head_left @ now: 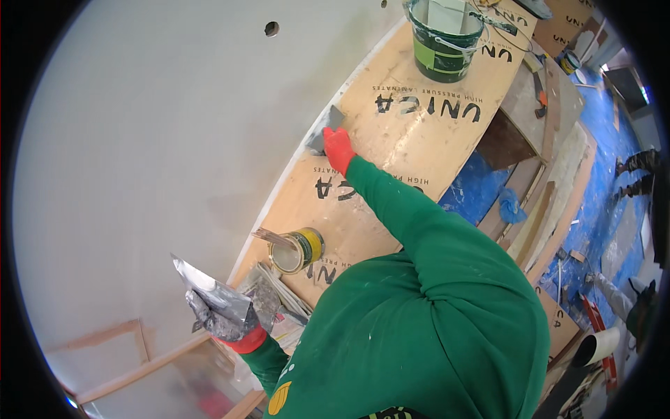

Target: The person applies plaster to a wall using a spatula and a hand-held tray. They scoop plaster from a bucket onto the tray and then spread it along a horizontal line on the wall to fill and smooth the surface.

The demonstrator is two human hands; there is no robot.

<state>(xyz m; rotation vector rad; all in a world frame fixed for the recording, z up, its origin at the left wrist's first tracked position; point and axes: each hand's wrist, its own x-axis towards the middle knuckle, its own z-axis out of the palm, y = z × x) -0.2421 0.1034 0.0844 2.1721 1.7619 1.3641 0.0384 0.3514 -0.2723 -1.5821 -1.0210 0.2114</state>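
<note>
My left hand (216,314), in a red-cuffed glove with a smeared grey palm, is closed round a broad metal filling knife (216,288). Its shiny blade stands up beside the pale wall (160,140). Stretched far forward, my gloved right hand (339,148) is closed on a flat grey scraper (336,116) at the white seam where the wall meets the printed board (412,150). My fingers partly hide that scraper. Between my hands, an open tin (298,251) with a yellow label stands on the board, with wooden sticks (273,238) beside or in it.
Farther along the board stands a green bucket (447,63) with a wire handle. Folded papers (283,297) lie near my left forearm. Right of the board are wooden framing, blue floor sheeting (481,185) and scattered tools. Other people show partly at the far right.
</note>
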